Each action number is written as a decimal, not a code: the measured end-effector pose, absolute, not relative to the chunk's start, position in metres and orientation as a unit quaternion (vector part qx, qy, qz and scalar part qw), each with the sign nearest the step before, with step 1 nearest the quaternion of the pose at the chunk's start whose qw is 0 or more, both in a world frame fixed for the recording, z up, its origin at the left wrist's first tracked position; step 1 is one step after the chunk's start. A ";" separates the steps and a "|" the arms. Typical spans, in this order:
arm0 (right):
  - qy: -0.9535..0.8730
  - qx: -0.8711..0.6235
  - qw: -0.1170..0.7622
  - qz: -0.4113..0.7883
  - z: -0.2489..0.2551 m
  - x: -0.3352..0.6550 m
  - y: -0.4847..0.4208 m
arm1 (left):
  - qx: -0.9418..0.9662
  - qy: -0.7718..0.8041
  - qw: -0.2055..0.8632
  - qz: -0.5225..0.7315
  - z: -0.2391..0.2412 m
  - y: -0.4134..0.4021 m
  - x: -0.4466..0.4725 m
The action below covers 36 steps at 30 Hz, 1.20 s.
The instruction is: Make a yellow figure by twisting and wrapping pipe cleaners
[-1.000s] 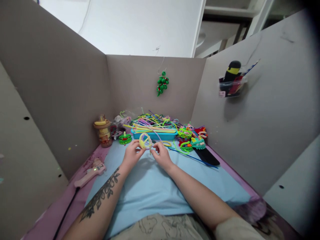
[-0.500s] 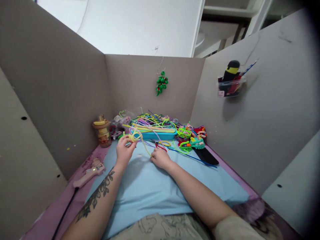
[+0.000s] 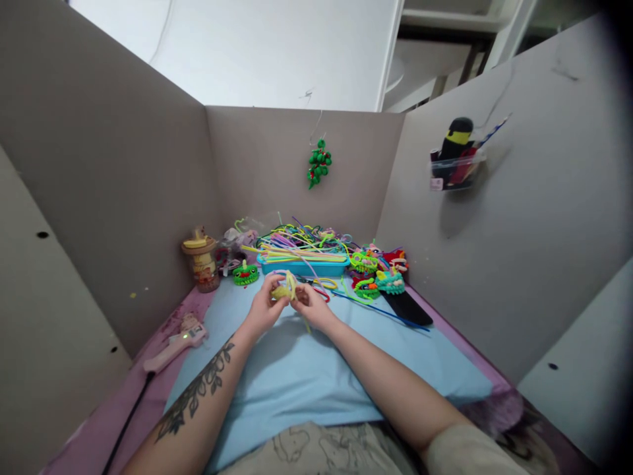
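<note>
Both hands meet over the blue mat (image 3: pixel 316 376) near its far edge. My left hand (image 3: pixel 264 307) and my right hand (image 3: pixel 310 305) pinch a small yellow and lilac pipe-cleaner piece (image 3: pixel 284 288) between their fingertips; a loose yellow-green tail hangs from it toward the mat. Just behind the hands stands a teal tray (image 3: pixel 302 265) heaped with several coloured pipe cleaners.
Finished pipe-cleaner figures (image 3: pixel 383 277) lie right of the tray, a small green one (image 3: pixel 246 274) to its left. A lidded jar (image 3: pixel 202 259) stands at the back left. A pink glue gun (image 3: pixel 171 346) lies on the left. Cardboard walls enclose the desk; a green ornament (image 3: pixel 319 163) hangs behind.
The hands had drawn apart, the left one carrying the piece to the left. Now they have come together again and both hold the piece, which looks more bunched up.
</note>
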State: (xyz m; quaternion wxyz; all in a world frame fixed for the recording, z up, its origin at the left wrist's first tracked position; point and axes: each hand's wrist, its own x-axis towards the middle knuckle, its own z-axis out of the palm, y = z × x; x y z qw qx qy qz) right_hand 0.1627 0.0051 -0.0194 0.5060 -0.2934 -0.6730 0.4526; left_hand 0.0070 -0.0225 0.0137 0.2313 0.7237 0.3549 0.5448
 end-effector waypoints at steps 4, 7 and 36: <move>-0.637 -0.302 0.534 0.466 -0.016 0.164 0.004 | 0.731 0.344 0.272 0.524 0.016 -0.024 0.008; -0.640 -0.318 0.550 0.431 -0.014 0.167 0.005 | 0.741 0.382 0.219 0.507 0.015 -0.023 0.006; -0.650 -0.361 0.585 0.323 -0.006 0.172 -0.004 | 0.770 0.422 0.153 0.454 0.003 -0.009 -0.003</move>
